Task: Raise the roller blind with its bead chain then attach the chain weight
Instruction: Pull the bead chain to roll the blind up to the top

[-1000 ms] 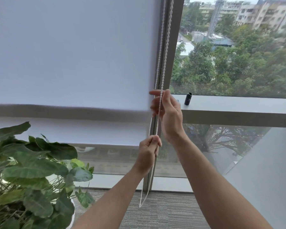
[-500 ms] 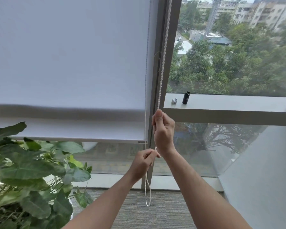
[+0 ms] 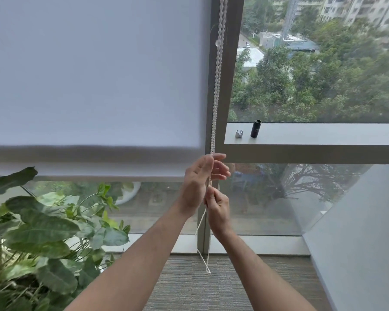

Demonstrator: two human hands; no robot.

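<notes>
**Both hands on the bead chain beside a half-lowered blind**

While the plant [image 3: 43, 232] fills the lower left corner with broad green leaves, the white blind [image 3: 94, 75] hangs above it, its bottom bar reaching down to about the level of the upper hand's fingertips. Next comes the left hand [image 3: 194, 182], the higher of the two, with its palm turned toward the chain [image 3: 217, 86] and its fingers [image 3: 220, 169] loosely spread, reaching past the strands; whether they actually pinch the chain I cannot tell. Above those fingers the chain runs twisted and taut up along the grey window frame [image 3: 228, 97], with a small clear stopper bead on it high up. Just below and slightly right sits the right hand [image 3: 218, 209], its thumb and forefinger pinched shut on the chain. Under that pinch the loop hangs slack, spreading into two strands that meet in a point above the carpet [image 3: 189, 288]. Up and to the right of both hands, on the ledge [image 3: 312, 133], stand a small silver clip [image 3: 239, 134] and, just beside it, a black cylinder [image 3: 255, 129], well apart from any finger
</notes>
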